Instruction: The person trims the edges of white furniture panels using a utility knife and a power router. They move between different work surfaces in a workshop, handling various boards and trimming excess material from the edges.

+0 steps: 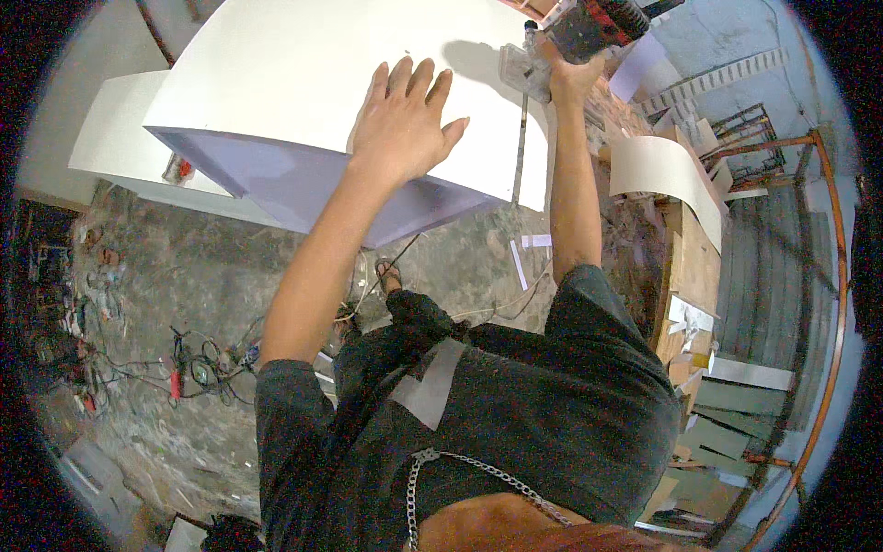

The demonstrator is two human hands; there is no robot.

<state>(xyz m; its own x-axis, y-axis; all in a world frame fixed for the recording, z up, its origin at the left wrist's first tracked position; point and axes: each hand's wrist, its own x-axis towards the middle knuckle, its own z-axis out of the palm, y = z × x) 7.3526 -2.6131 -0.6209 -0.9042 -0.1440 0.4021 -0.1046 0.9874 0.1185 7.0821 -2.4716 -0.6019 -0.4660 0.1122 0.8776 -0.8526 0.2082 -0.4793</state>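
My left hand (403,120) lies flat on the white top of a large box-like cabinet (276,69), its fingers spread and holding nothing. My right hand (572,75) is wrapped round a trim router (600,32) at the cabinet's right edge. The router has a black and red body and a clear plastic base. It is tilted, with its body pointing to the upper right. Its shadow falls on the white top. From where I look, the cutting bit cannot be made out. The cabinet's near side is pale purple and shaded.
A second white panel (120,129) stands at the left. Tangled cables with a red tool (176,381) lie on the concrete floor, and a cable runs near my feet. White offcut strips (520,264) lie below the cabinet. At the right are a wooden bench (688,276) and stacked sheets (759,267).
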